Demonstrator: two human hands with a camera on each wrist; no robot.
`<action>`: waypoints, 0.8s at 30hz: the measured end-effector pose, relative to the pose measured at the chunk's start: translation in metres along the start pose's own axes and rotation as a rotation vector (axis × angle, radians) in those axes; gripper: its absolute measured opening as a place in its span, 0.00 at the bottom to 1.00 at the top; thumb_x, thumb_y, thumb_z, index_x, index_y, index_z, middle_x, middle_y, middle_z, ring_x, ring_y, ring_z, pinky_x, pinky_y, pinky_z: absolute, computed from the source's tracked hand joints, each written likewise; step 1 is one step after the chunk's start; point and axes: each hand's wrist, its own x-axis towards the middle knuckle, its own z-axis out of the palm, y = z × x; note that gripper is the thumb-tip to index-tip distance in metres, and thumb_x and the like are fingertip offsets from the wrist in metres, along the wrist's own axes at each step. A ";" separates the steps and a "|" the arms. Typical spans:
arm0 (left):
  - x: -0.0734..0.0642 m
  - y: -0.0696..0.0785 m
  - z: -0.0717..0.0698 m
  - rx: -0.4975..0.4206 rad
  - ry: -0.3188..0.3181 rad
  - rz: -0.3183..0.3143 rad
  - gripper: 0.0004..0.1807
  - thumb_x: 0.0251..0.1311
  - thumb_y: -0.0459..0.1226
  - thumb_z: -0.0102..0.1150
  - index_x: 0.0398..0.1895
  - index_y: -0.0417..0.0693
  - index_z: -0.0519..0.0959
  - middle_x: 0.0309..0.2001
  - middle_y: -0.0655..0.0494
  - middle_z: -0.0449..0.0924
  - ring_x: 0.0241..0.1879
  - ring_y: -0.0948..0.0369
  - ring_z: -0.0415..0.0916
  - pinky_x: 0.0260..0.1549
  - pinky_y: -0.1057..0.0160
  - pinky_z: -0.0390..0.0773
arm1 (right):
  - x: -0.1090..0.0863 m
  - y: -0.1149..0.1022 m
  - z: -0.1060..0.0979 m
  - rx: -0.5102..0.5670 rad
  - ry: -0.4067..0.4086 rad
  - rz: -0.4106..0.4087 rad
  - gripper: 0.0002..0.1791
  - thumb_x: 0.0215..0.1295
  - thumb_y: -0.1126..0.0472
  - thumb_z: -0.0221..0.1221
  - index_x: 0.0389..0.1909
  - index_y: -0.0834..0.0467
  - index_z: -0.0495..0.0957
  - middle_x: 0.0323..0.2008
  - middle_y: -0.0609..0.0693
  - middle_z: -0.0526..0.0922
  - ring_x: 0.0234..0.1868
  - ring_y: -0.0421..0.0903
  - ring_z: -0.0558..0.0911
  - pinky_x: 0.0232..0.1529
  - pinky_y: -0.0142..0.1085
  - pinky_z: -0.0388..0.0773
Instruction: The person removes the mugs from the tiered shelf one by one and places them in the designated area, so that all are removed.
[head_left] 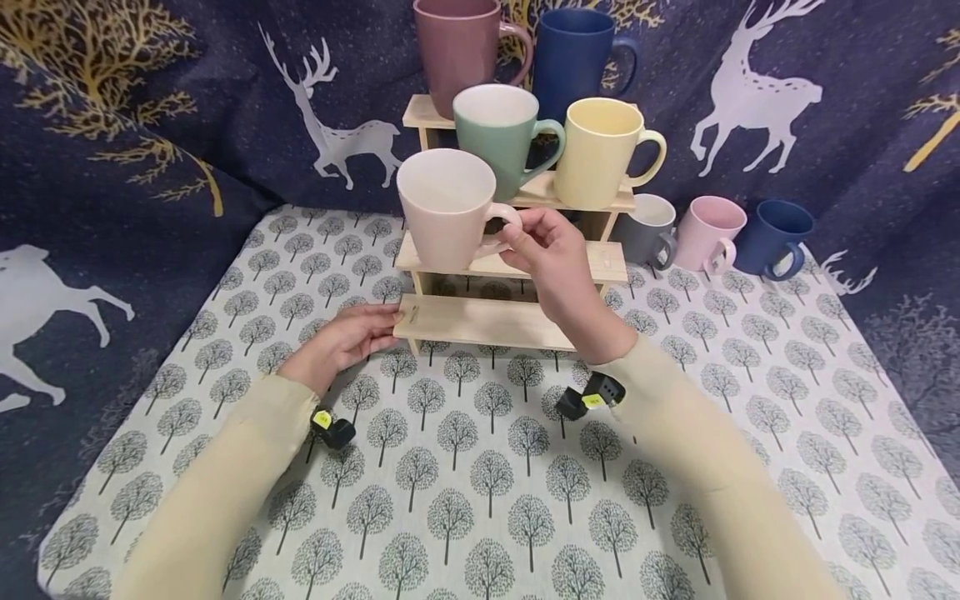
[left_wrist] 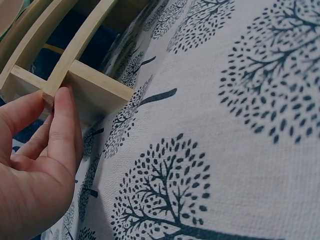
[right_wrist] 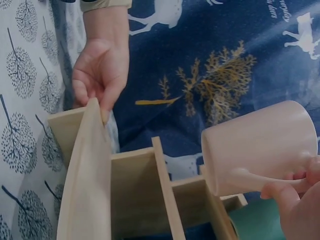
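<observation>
A pale pink mug (head_left: 442, 225) is upright at the left of a stepped wooden rack (head_left: 487, 323). My right hand (head_left: 562, 271) pinches its handle between thumb and fingers. In the right wrist view, a gap shows between the mug's base and the second-lowest board (right_wrist: 166, 192). My left hand (head_left: 347, 337) grips the left end of the rack's lowest board, thumb and fingers on its corner in the left wrist view. On the step above stand a green mug (head_left: 491, 133) and a yellow mug (head_left: 596, 158).
A mauve mug (head_left: 457, 50) and a blue mug (head_left: 573, 54) stand on the top step. Right of the rack, a grey mug (head_left: 647, 229), a pink mug (head_left: 708, 233) and a navy mug (head_left: 772, 237) stand on the tree-print cloth (head_left: 480, 517). A dark deer-print curtain (head_left: 337, 108) hangs behind.
</observation>
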 end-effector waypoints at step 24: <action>-0.001 0.000 0.001 -0.023 -0.002 -0.003 0.33 0.76 0.28 0.47 0.78 0.31 0.49 0.32 0.60 0.88 0.33 0.67 0.88 0.41 0.78 0.89 | -0.045 -0.008 -0.075 0.156 0.049 -0.164 0.11 0.70 0.74 0.58 0.34 0.55 0.79 0.31 0.44 0.87 0.34 0.35 0.86 0.39 0.24 0.91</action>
